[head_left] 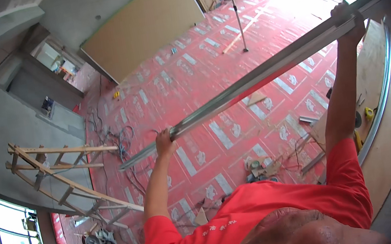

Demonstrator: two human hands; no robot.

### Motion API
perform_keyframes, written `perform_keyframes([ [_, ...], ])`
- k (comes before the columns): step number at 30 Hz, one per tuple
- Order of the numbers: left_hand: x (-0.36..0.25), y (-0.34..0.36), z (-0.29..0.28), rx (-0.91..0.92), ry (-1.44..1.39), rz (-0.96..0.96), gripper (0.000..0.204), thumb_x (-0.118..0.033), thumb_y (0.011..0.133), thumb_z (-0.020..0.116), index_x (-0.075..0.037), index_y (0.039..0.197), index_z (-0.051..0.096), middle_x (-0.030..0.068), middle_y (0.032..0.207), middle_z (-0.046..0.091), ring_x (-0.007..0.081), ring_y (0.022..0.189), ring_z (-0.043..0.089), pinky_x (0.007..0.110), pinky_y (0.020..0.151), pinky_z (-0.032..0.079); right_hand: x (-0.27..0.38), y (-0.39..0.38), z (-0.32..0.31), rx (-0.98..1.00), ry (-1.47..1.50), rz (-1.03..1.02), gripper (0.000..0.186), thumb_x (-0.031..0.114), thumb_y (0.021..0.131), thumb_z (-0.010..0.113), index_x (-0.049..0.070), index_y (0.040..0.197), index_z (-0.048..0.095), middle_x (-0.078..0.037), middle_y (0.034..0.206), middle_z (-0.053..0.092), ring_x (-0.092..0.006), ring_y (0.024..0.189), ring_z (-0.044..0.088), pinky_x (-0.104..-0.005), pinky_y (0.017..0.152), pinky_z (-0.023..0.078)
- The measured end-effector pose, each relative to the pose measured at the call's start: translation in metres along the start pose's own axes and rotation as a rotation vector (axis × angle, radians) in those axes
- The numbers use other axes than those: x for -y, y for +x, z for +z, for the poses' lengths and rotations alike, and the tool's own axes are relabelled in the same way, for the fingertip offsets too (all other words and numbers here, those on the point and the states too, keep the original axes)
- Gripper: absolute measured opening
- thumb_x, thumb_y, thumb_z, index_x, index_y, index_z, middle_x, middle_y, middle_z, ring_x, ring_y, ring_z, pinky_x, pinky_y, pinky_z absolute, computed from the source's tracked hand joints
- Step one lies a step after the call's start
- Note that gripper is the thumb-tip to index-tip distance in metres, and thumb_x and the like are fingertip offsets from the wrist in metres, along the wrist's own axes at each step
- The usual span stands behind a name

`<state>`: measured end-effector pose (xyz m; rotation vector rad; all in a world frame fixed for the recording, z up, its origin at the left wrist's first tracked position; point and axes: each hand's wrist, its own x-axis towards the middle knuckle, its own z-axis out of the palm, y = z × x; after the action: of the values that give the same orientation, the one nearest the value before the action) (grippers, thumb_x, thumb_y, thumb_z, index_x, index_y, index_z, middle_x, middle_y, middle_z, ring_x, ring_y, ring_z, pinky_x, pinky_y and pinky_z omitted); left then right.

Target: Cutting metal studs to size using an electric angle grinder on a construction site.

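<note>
A long grey metal channel (250, 80) stretches across the view, from the lower left up to the upper right. My left hand (164, 142) is closed around it near its left part, and a stretch of the channel sticks out past that hand. Farther right and higher, my right hand (348, 21) wraps round the same channel, which runs on beyond it toward the window. The channel is held above the floor at a slant. It looks like more than one profile lying together, but I cannot tell how many.
A wooden stepladder (69, 180) stands at the left, with loose cables (124, 138) beside it. A large brown board (145, 28) leans on the far wall, near an upright pole (237, 18). Wooden boards (390, 127) lie at the right. Scraps and tools litter the red-sheeted floor (179, 83).
</note>
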<state>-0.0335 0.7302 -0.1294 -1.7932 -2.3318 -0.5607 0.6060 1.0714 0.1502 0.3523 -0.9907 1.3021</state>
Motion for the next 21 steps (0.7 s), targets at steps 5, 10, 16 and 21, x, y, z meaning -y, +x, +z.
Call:
perform_keyframes([
  [5,-0.052,0.079,-0.053,0.157,0.140,0.184,0.063,-0.022,0.070,0.071,-0.008,0.128,0.051,0.0169,0.124,0.055,0.0340,0.117,0.051,0.043,0.103,0.040,-0.076,-0.008,0.049,-0.466,-0.071,-0.179,0.025,0.014,0.084,0.060,-0.003,0.101,0.053,-0.008,0.077,0.052,-0.0183,0.063,0.052,-0.0324,0.060,0.046],
  [10,-0.198,0.107,-0.241,-0.277,0.244,0.599,0.052,-0.014,0.076,0.063,-0.004,0.126,0.050,0.0167,0.113,0.059,0.0330,0.109,0.054,0.043,0.099,0.040,-0.157,-0.003,0.135,-0.538,-0.168,-0.204,0.022,0.011,0.078,0.065,-0.001,0.093,0.056,-0.006,0.070,0.052,-0.0158,0.059,0.053,-0.0266,0.055,0.044],
  [16,-0.345,0.098,-0.359,-0.742,0.514,1.032,0.029,-0.017,0.078,0.062,-0.012,0.106,0.058,0.0034,0.095,0.060,0.0212,0.097,0.057,0.036,0.092,0.043,-0.221,0.008,0.182,-0.423,-0.255,-0.240,0.018,0.008,0.071,0.075,-0.004,0.080,0.065,-0.005,0.074,0.062,-0.0121,0.064,0.057,-0.0265,0.060,0.046],
  [21,-0.390,0.071,-0.407,-0.818,0.801,1.115,0.010,-0.025,0.080,0.059,-0.018,0.082,0.067,-0.0060,0.080,0.065,0.0150,0.088,0.061,0.031,0.083,0.047,-0.280,0.000,0.270,-0.206,-0.455,-0.215,0.024,0.013,0.071,0.079,0.000,0.081,0.062,-0.002,0.070,0.061,-0.0111,0.062,0.056,-0.0258,0.061,0.047],
])
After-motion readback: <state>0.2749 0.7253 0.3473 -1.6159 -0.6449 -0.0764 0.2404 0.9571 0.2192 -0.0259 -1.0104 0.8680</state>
